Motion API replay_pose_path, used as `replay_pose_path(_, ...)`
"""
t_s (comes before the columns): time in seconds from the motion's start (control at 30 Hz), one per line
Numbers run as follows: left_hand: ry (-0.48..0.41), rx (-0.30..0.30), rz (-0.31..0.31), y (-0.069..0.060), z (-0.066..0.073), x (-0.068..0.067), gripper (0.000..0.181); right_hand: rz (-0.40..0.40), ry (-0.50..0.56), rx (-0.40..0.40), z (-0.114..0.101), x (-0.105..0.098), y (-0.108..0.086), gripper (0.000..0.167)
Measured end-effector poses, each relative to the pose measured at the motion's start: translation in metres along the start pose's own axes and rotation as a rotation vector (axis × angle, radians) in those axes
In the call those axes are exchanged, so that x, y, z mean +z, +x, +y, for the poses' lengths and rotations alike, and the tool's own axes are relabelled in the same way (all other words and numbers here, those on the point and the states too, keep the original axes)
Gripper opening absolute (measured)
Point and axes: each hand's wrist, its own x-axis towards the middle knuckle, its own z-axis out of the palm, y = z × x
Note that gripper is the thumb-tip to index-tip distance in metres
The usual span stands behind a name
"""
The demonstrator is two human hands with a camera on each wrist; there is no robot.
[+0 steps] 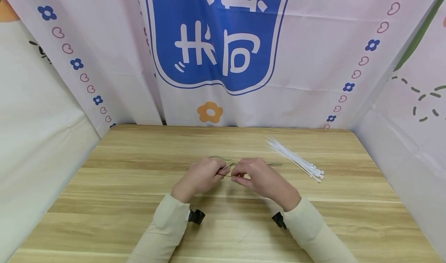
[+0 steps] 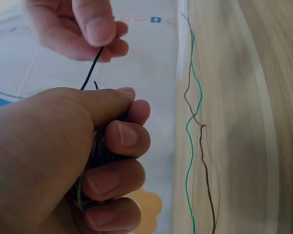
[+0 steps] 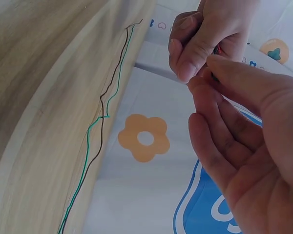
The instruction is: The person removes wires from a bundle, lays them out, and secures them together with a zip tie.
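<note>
Wire bundle (image 2: 97, 153) gripped in L hand (image 1: 203, 175), dk wire (image 2: 91, 70) pinched by R hand (image 1: 260, 178)

Near-black wire (image 2: 92, 69), green wire (image 2: 187, 127), brown wire (image 3: 102, 129), white cable ties (image 1: 294, 157), streaked tan tabletop (image 1: 122, 201).

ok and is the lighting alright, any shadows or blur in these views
Head view: bright, faint shadows on the table near the left hand and right hand; left wrist view: dimmer, soft dark patches on the table, wires clear enough to trace; right wrist view: similar patches on the table, no strong glare or blur.
</note>
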Motion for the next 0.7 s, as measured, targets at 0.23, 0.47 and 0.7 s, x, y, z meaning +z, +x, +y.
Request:
replay_pose_path(0.23, -0.035, 0.076, -0.024, 0.002, -0.001, 0.004, 0.038, 0.015, -0.028, 0.006, -0.002, 0.001, 0.0, 0.01)
replay_pose_path(0.47, -0.128, 0.148, -0.078, -0.001, -0.003, 0.001, 0.032, 0.025, -0.079, 0.053, 0.004, 0.004, -0.002, 0.005)
replay_pose_path(0.7, -0.179, 0.139, -0.127, -0.001, -0.003, -0.004, 0.035, 0.031, -0.088, 0.079, 0.01, 0.005, -0.002, 0.009)
